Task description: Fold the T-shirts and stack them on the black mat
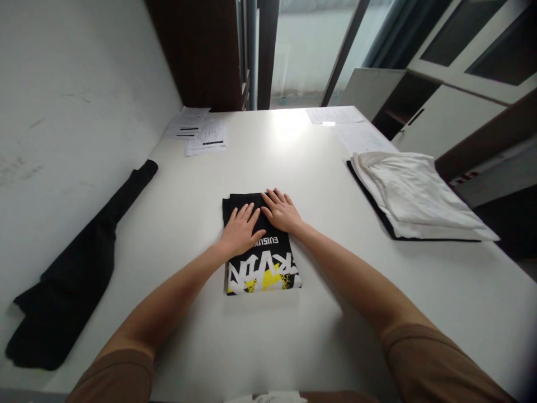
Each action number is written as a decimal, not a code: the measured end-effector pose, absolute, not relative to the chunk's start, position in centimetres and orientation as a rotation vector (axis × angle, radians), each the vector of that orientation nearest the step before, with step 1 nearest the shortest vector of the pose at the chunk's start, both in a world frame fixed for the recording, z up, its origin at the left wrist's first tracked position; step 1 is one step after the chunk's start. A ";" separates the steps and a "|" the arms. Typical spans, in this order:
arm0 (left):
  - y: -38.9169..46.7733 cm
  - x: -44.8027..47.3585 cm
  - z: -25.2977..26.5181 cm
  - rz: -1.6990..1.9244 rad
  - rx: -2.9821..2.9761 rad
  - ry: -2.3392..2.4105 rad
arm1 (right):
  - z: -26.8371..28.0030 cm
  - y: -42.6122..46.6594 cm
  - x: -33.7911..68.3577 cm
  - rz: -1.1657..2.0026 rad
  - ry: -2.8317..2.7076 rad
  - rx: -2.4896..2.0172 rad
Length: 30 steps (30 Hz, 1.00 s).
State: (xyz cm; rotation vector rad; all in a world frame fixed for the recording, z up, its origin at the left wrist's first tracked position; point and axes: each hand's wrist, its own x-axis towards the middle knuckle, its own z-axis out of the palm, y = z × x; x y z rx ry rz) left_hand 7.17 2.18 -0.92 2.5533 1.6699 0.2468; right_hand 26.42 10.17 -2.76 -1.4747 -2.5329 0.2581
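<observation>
A black garment, likely a T-shirt (268, 274), lies folded into a neat rectangle on the white table (188, 224). White lettering and yellow patches cover its near end. My left hand (241, 230) rests flat on its left side, fingers spread and pointing away from me. On the upper right part lies my right hand (281, 210), palm down with the fingers stretched out. Both hands press on the cloth without gripping it, and they hide part of the smaller line of lettering.
Black cloth (84, 263) lies along the table's left side by the wall. To the right sits a stack of folded white cloth (411, 193) with a black piece underneath. Paper sheets (207, 134) lie at the far left; more papers (335, 116) at the far right.
</observation>
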 end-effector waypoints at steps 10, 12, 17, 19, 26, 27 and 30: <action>-5.2 7.6 0.9 0.133 2.794 1.190 | -2.8 11.7 27.6 0.181 -2.633 -1.343; -5.7 7.8 1.3 0.120 2.823 1.100 | -2.8 11.7 27.7 0.174 -2.632 -1.323; -5.9 8.5 2.1 0.104 2.858 0.757 | -2.8 12.6 28.0 0.196 -2.643 -1.299; -6.1 8.9 2.3 0.109 2.850 0.651 | -2.9 13.2 28.1 0.217 -2.657 -1.289; -5.0 11.2 3.1 0.080 2.781 0.597 | -3.4 14.3 28.6 0.268 -2.622 -1.242; -5.0 11.7 3.0 0.071 2.779 0.614 | -3.4 14.2 28.7 0.272 -2.612 -1.230; -5.9 13.3 2.7 0.071 2.792 0.550 | -3.5 14.2 29.0 0.285 -2.598 -1.204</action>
